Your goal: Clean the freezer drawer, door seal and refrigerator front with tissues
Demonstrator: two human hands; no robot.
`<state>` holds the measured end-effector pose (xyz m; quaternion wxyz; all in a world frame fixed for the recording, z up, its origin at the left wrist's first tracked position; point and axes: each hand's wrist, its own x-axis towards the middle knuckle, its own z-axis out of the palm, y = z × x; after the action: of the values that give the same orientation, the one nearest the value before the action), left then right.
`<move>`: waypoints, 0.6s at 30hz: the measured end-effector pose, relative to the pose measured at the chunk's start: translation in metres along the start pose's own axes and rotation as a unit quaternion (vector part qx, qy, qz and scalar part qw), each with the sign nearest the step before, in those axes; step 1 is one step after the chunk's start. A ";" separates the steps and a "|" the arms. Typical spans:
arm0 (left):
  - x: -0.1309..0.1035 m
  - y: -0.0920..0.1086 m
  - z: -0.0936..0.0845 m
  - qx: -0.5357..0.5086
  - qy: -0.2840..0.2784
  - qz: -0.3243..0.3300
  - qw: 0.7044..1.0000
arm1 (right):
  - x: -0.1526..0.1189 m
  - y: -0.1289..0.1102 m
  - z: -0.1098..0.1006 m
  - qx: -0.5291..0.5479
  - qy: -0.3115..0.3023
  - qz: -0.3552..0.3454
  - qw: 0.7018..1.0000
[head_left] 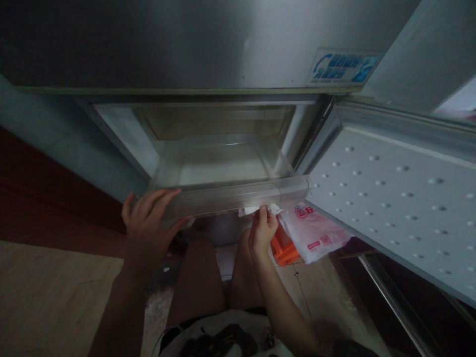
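A clear plastic refrigerator drawer (238, 196) is pulled partway out of the open compartment. My left hand (148, 218) grips its left front end, fingers over the top and thumb underneath. Closed on a crumpled white tissue (250, 210), my right hand (263, 230) presses it against the lower edge of the drawer front, right of the middle. Part of the tissue is hidden behind my fingers. The drawer's visible floor (223, 161) is bare.
The refrigerator door (394, 198) stands swung out to the right. Below it are a white plastic bag (316, 230) with red print and an orange object (284, 248). Above is the shut upper door (167, 44). A dark red wooden panel (48, 198) is at the left.
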<state>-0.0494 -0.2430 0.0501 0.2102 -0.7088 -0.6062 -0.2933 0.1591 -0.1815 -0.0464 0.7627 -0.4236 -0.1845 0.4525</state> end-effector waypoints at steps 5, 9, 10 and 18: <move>-0.001 -0.001 0.000 -0.004 0.003 0.001 1.000 | -0.023 0.004 -0.029 -0.045 -0.028 0.064 0.997; -0.001 0.000 -0.002 -0.010 -0.013 -0.009 1.000 | -0.025 0.008 -0.037 -0.010 -0.015 0.105 0.994; 0.000 0.000 -0.002 -0.008 -0.019 -0.013 1.000 | -0.022 0.007 -0.035 0.001 -0.011 0.106 0.994; 0.000 0.000 0.000 0.001 -0.001 -0.004 1.000 | 0.003 0.000 -0.012 0.063 0.003 0.070 0.996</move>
<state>-0.0498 -0.2428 0.0500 0.2093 -0.7061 -0.6096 -0.2932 0.1684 -0.1849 -0.0537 0.7548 -0.3876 -0.1235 0.5145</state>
